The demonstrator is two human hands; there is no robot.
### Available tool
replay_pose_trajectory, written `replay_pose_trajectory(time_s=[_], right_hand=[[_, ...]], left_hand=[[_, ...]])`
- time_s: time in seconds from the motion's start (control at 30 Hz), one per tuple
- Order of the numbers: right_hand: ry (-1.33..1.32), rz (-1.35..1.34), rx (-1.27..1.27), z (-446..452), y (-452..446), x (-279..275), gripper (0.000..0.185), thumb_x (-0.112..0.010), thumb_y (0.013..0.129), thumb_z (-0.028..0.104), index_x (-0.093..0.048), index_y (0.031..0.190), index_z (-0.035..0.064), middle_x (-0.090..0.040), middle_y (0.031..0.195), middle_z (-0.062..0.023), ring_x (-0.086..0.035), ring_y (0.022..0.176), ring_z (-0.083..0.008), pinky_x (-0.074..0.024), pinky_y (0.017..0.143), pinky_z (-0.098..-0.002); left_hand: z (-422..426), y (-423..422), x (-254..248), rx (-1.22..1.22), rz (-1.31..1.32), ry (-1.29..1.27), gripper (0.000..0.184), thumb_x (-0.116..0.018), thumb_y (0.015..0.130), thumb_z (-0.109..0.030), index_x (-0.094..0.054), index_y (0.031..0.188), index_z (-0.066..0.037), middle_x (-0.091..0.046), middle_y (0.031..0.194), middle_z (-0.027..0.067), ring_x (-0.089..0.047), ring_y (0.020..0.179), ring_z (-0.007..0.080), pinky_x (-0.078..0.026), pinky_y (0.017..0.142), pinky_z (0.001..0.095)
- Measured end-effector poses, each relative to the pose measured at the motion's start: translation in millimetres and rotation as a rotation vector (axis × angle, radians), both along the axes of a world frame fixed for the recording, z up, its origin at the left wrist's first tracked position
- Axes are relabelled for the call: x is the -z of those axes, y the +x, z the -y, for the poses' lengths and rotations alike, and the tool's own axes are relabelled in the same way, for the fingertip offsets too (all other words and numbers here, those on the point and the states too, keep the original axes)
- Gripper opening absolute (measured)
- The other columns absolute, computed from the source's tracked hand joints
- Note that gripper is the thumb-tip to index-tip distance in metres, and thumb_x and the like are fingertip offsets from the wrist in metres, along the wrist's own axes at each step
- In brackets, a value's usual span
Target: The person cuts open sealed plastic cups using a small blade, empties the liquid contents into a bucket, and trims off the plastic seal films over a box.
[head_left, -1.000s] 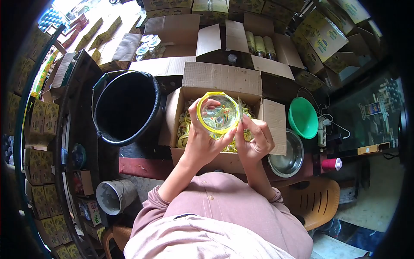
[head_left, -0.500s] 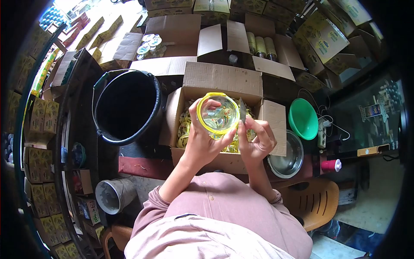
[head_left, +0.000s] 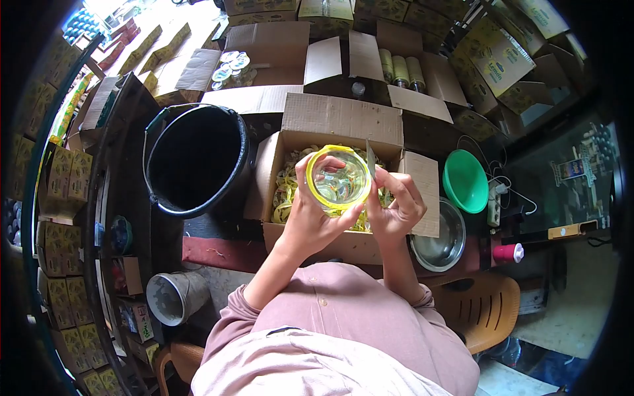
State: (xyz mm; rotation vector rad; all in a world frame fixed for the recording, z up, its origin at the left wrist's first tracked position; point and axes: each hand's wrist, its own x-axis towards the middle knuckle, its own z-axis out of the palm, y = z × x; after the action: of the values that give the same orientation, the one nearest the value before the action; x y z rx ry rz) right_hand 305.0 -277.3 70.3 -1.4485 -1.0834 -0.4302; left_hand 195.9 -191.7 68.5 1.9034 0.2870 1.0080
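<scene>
My left hand [head_left: 308, 219] is wrapped round a clear round container [head_left: 345, 187] with a yellow rim, its open-looking end turned up toward me. In my right hand [head_left: 398, 210], a thin flat blade [head_left: 370, 157] is pinched between thumb and fingers. It stands upright close against the right side of the rim; I cannot tell whether they touch. Both hands are above an open cardboard box [head_left: 342, 117], which holds a heap of crumpled yellow and clear plastic pieces [head_left: 282, 201]. The container and my hands hide part of this heap.
Left of the box stands a large black bucket [head_left: 243, 142]. A green bowl [head_left: 465, 181] and a metal bowl [head_left: 438, 236] sit at the right, near a pink spool [head_left: 505, 253]. Behind are open cartons, one with lidded cups [head_left: 231, 66], another with yellow-green cylinders [head_left: 400, 69].
The container has moved slightly right and down. The blade now rises higher beside the rim, and my right fingers have shifted a little.
</scene>
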Motion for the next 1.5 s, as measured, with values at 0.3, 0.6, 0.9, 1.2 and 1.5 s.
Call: replay_pose_trajectory(time_s=[0.3, 0.6, 0.9, 1.2, 1.5], right_hand=[[-0.016, -0.006, -0.022, 8.2, -1.9, 3.1, 0.025, -0.069, 0.066, -0.005, -0.066, 0.089, 0.0038, -0.060, 0.069, -0.0052, -0.058, 0.061, -0.0126, -0.0468, 0.057, -0.0234], [-0.006, -0.129, -0.094, 10.1, 4.8, 4.4, 0.024, -0.068, 0.066, -0.006, -0.066, 0.088, 0.0036, -0.060, 0.069, -0.0050, -0.058, 0.061, -0.0122, -0.0465, 0.057, -0.0236], [-0.039, -0.110, -0.080, 13.4, 3.4, 2.5, 0.025, -0.067, 0.065, -0.007, -0.066, 0.089, 0.0035, -0.059, 0.068, -0.0052, -0.058, 0.060, -0.0125, -0.0457, 0.056, -0.0244], [-0.023, -0.042, -0.091, 16.6, 5.5, 3.6, 0.025, -0.067, 0.065, -0.007, -0.066, 0.088, 0.0044, -0.059, 0.068, -0.0050, -0.058, 0.061, -0.0128, -0.0459, 0.056, -0.0236], [-0.056, -0.069, -0.161, 16.1, 11.3, 0.7, 0.025, -0.067, 0.065, -0.008, -0.066, 0.088, 0.0041, -0.059, 0.069, -0.0059, -0.058, 0.060, -0.0135, -0.0461, 0.056, -0.0237]], left_hand=[[-2.2, -1.1, 3.5, 0.045, 0.046, -0.110, 0.076, -0.070, 0.068, -0.015, -0.020, 0.124, -0.002, -0.047, 0.105, 0.0148, -0.050, 0.098, 0.0234, -0.039, 0.088, 0.0347], [-0.7, -3.8, 4.8, 0.189, 0.031, -0.183, 0.076, -0.069, 0.068, -0.014, -0.021, 0.125, -0.002, -0.046, 0.107, 0.0136, -0.049, 0.100, 0.0211, -0.041, 0.089, 0.0326], [-2.8, -6.2, 6.8, 0.278, -0.010, -0.129, 0.075, -0.068, 0.068, -0.017, -0.023, 0.125, -0.002, -0.047, 0.108, 0.0118, -0.048, 0.101, 0.0201, -0.039, 0.090, 0.0332], [-4.2, -7.0, 3.4, 0.347, -0.012, -0.338, 0.074, -0.068, 0.067, -0.021, -0.025, 0.125, -0.001, -0.048, 0.107, 0.0119, -0.047, 0.103, 0.0223, -0.038, 0.090, 0.0343], [-18.5, -6.4, 3.9, 0.389, -0.048, -0.111, 0.065, -0.073, 0.060, -0.027, -0.045, 0.112, 0.001, -0.044, 0.110, 0.0114, -0.043, 0.108, 0.0222, -0.041, 0.087, 0.0347]])
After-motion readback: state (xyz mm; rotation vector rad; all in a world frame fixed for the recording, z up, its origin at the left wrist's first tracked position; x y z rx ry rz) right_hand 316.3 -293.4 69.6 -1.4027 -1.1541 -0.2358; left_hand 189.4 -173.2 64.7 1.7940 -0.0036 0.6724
